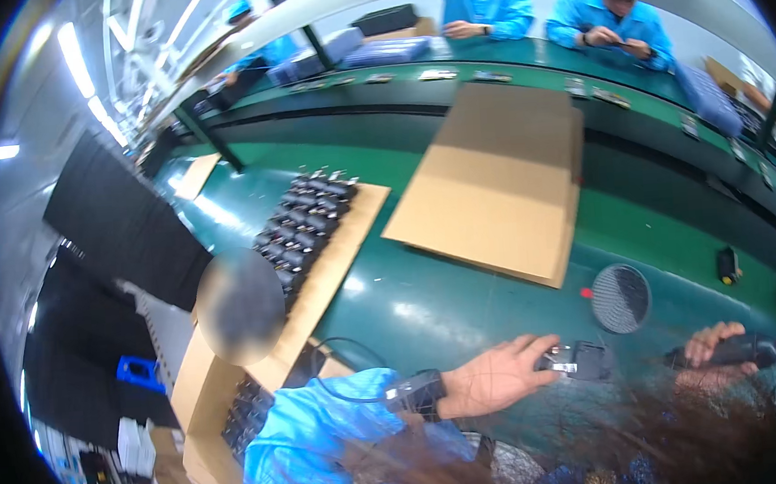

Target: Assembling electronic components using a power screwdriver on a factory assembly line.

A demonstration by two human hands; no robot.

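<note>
My left hand (pixel 495 380), coming out of a blue sleeve with a black band at the wrist, pinches the metal end of a small black device (pixel 592 361) just over the green table. To the right, my right hand (pixel 707 346) is wrapped around a black elongated handheld tool (pixel 748 351); its exact kind is unclear. Strands of hair cover the lower part of this hand. Between the two hands and a little farther off sits a round grey dish (pixel 620 299) with a mesh-like pattern.
Stacked cardboard sheets (pixel 501 180) lie ahead on the green table (pixel 392 305). Rows of black parts (pixel 301 225) stand on cardboard at left, above an open carton (pixel 205 426). A small black-and-yellow item (pixel 728 265) lies at right. Co-workers in blue (pixel 611 28) sit across.
</note>
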